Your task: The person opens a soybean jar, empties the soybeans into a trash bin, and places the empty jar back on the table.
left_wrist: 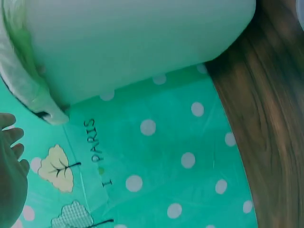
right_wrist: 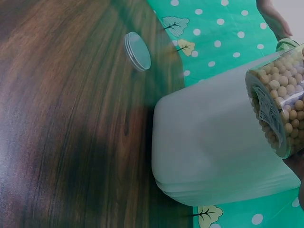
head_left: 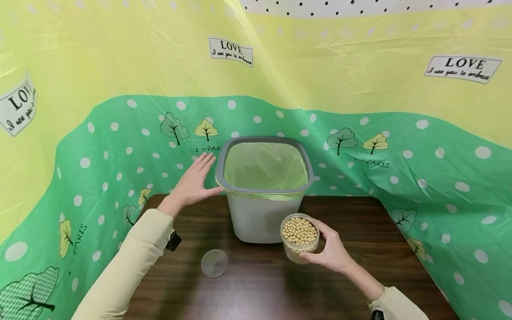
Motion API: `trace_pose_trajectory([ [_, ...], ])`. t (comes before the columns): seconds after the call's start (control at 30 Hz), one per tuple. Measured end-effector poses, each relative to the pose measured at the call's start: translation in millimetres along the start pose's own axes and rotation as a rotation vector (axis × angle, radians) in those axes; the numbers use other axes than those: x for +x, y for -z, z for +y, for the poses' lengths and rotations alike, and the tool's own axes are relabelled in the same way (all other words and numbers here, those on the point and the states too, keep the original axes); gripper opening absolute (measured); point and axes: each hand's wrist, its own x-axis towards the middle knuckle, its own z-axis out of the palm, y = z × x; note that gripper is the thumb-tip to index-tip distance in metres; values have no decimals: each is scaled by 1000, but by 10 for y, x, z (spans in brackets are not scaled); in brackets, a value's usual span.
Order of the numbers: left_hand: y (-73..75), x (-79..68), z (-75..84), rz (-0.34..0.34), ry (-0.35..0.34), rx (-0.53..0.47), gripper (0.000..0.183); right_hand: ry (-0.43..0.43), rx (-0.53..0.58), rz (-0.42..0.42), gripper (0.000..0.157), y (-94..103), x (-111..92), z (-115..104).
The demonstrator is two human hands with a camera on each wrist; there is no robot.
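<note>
My right hand (head_left: pixel 334 249) grips a clear jar (head_left: pixel 295 254) filled nearly to its rim with round, pale soybeans (head_left: pixel 299 230). It holds the jar upright, off the table, in front of the trash can. In the right wrist view, a label shows on the bottom of the jar (right_wrist: pixel 280 102). My left hand (head_left: pixel 196 182) has straight fingers and holds nothing; its thumb is by the left rim of the grey trash can (head_left: pixel 258 218). A green bag (head_left: pixel 264 166) lines the can, folded over under its grey rim. The can's floor is hard to make out.
A round clear lid (head_left: pixel 214 263) lies on the dark wooden table (head_left: pixel 248 293), left of the jar. Behind the can and along both sides hangs a green and yellow printed cloth (head_left: pixel 352 178).
</note>
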Motion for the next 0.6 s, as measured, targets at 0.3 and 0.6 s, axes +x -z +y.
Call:
trace_pose_trajectory([
  [0.3, -95, 96, 104, -40, -12, -24, 97, 48, -25, 44, 79, 87, 61, -285],
  [0.6, -111, 98, 104, -42, 43, -50, 98, 107, -100, 74, 82, 271, 139, -417],
])
